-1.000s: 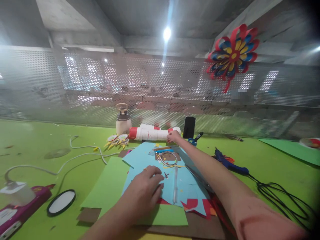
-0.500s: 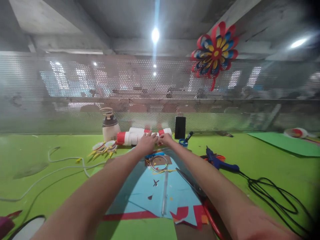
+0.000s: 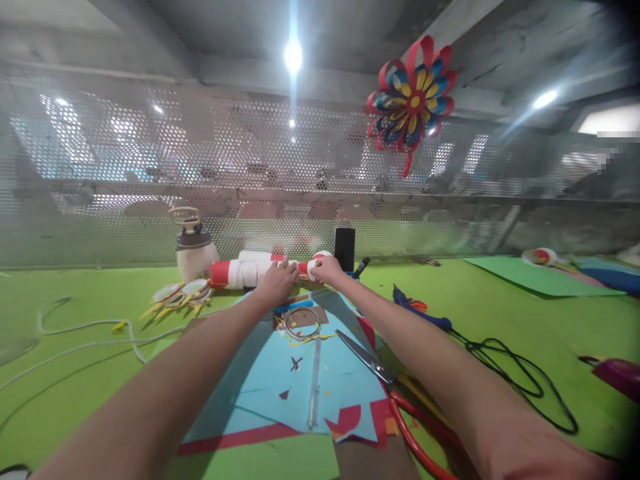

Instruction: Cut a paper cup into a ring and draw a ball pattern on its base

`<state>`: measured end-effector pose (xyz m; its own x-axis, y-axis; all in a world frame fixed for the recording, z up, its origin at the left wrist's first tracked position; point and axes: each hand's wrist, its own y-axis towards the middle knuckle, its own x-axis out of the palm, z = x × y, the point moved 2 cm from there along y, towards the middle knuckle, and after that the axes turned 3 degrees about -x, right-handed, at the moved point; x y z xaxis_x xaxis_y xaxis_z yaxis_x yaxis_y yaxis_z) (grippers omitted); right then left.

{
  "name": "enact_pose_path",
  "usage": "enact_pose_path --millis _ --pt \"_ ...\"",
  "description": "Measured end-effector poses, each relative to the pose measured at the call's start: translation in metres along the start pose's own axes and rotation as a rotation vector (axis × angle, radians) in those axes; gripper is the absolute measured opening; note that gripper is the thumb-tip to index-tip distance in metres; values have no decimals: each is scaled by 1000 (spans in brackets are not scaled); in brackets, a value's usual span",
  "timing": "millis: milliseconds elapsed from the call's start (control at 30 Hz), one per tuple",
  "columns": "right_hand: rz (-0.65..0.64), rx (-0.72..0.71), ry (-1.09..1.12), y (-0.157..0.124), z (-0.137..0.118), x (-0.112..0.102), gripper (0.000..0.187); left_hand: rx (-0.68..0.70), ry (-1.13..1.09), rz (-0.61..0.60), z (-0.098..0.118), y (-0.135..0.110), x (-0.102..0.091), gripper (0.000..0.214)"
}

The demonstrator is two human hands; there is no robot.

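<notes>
A long white-and-red row of what look like paper cups (image 3: 244, 274) lies on its side at the back of the table. My left hand (image 3: 277, 281) is closed over its right part, the fingers laid across the top. Just to the right, my right hand (image 3: 327, 269) pinches the white rim of a red-and-white paper cup (image 3: 313, 267); its fingertips partly hide the cup. A second white-and-red roll (image 3: 257, 256) lies behind the row. In front of my hands are a clear ring (image 3: 303, 323) and a blue pen-like stick (image 3: 295, 306).
Large red-handled scissors (image 3: 367, 357) lie open under my right forearm. Blue paper (image 3: 265, 373) with scraps covers the middle. A blue glue gun (image 3: 423, 312) with black cord is at right. A jug (image 3: 195, 257), yellow-pointed discs (image 3: 196, 289) and a black phone-like slab (image 3: 345, 249) stand or lie further back.
The view has turned to the right. My right hand has drawn a little away from my left, and a red band of the cup now shows between them.
</notes>
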<state>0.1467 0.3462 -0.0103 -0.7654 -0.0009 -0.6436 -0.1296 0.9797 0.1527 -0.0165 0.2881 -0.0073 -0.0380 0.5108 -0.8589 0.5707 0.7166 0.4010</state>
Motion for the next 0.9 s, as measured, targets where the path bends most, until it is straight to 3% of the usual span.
enact_pose_path --millis 267,433,567,700,833,900 --pt "-33 133 93 -23 0 -22 31 -32 -86 -3 -11 1 0 36" --pt "-76 103 177 -41 1 -27 33 -84 -209 -34 -13 4 1 35" --pt "-148 39 231 -53 -3 -29 33 -142 -346 -58 -20 5 -14 35" --pt "-230 -46 250 -64 -13 -17 32 -160 -492 -155 -22 -8 -38 35" --pt "-297 -128 219 -73 -29 6 31 -128 -583 -247 -14 -35 -55 36" --pt "-302 -150 179 -68 -35 9 31 -175 -579 -250 -11 -50 -60 37"
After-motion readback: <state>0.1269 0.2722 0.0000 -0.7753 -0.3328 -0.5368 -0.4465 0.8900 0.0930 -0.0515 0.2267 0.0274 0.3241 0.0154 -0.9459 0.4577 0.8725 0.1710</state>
